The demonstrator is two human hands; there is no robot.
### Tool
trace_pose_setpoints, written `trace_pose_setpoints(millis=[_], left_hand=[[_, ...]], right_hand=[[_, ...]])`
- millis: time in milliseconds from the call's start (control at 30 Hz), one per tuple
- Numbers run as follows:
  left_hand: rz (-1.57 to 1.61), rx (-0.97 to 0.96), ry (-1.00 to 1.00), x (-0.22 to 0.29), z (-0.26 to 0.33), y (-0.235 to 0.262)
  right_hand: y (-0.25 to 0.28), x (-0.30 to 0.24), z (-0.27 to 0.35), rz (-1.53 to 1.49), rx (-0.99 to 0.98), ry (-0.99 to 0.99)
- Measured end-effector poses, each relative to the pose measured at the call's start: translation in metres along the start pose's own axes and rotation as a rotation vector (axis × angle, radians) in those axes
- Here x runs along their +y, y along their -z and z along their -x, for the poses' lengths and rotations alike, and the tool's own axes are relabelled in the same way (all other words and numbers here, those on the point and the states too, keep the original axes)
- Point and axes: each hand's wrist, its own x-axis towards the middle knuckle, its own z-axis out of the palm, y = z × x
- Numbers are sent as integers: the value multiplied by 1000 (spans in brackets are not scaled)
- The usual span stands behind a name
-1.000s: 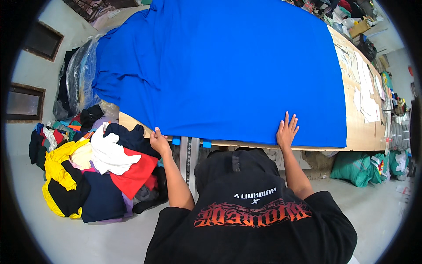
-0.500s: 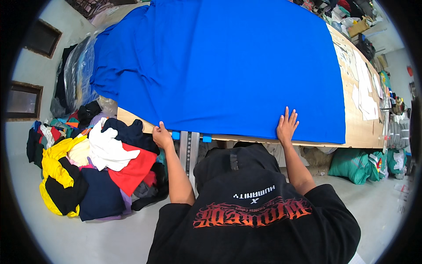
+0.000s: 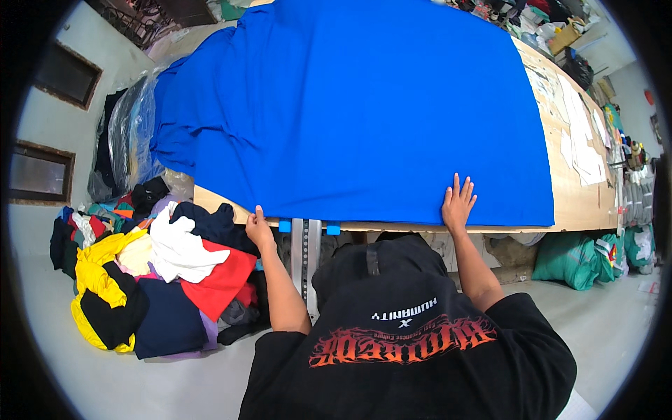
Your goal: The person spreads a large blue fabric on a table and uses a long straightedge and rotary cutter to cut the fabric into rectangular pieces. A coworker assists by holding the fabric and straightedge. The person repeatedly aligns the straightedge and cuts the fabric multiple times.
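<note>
The blue cloth (image 3: 364,105) lies spread over most of the table (image 3: 577,203), its near hem running along the table's front edge from my left hand (image 3: 257,227) at about 9 o'clock to my right hand (image 3: 458,203) at 3 o'clock. My right hand is flat and open, fingers spread, palm pressing the hem down onto the board. My left hand is closed on the hem at the table's lip, pinching the cloth where it turns over the edge.

To do this well, I judge I should keep the right palm as an anchor and draw with the left along the edge, not toward me, so the hem sits parallel to the board and no slack bunches between my hands. The far left side at 10 o'clock spills off the table in soft folds; that weight could drag the sheet askew, so an even pull matters.

The cloth is matte, smooth and limp, a knit by the look of its drape, creased only at that hanging corner. The table is pale bare wood, with white paper pattern pieces (image 3: 581,147) at 2 o'clock. On the floor at 8 o'clock sits a heap of clothes (image 3: 154,280) in yellow, red, white and navy.
</note>
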Motion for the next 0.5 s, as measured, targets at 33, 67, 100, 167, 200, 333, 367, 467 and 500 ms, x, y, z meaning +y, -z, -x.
trace_pose_setpoints(millis=[33, 67, 100, 167, 200, 333, 367, 467, 500], left_hand=[[102, -25, 19, 1, 2, 1], [145, -23, -17, 2, 3, 0], [138, -28, -18, 6, 7, -1], [124, -37, -18, 15, 14, -6], [98, -28, -13, 13, 14, -5], [41, -28, 28, 15, 15, -12], [40, -37, 44, 17, 17, -15], [-47, -6, -55, -13, 0, 0], [17, -33, -27, -13, 3, -2]], right_hand=[[-1, 0, 0, 1, 3, 0], [-1, 0, 0, 2, 7, 2], [-2, 1, 1, -1, 13, -3], [-2, 4, 2, -6, 24, -13], [-2, 3, 2, -17, 21, -8], [1, 5, 3, -39, 7, -14], [2, 7, 4, -40, 4, -21], [3, -11, -2, -55, 38, -1], [2, -17, -3, -88, 80, 62]])
